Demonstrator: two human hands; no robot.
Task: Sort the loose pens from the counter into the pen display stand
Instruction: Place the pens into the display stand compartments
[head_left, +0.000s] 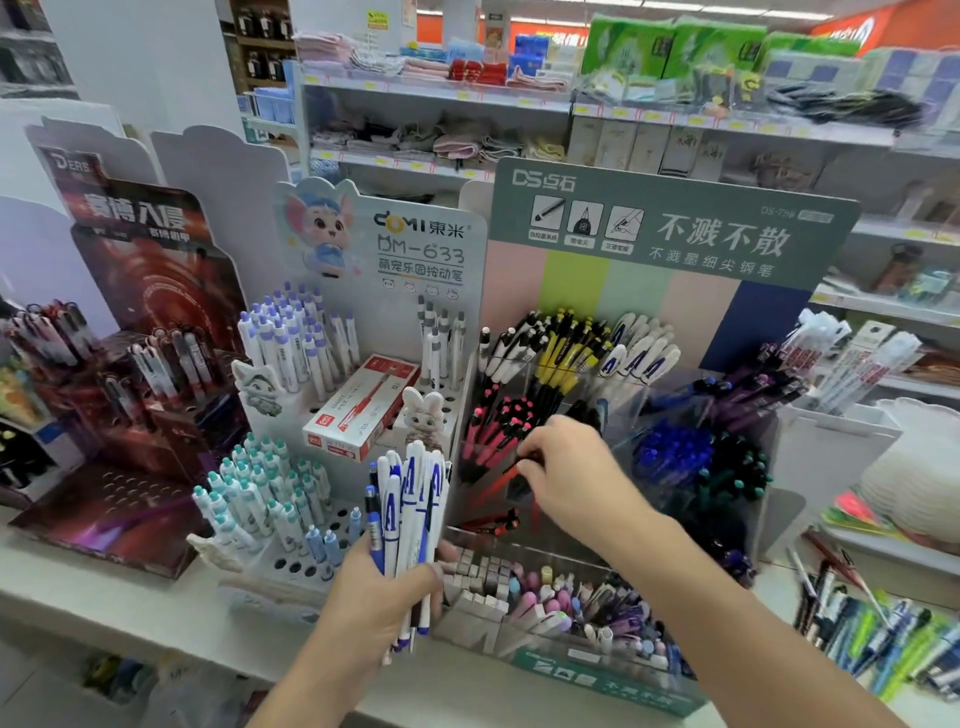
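Head view: left hand (382, 597) gripping pen bundle (410, 509), right hand (563, 470) pinching red pen (498, 480) over display stand (597, 670).

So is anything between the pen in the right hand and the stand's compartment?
Nothing visible. The right hand holds the red pen at the clear compartment, with pink pens just behind it.

White counter (156, 618) w/ three pen display stands side by side: dark red one (130, 415), white cartoon one (332, 415), clear acrylic one (623, 467). Loose pens (872, 639) piled at the far right.
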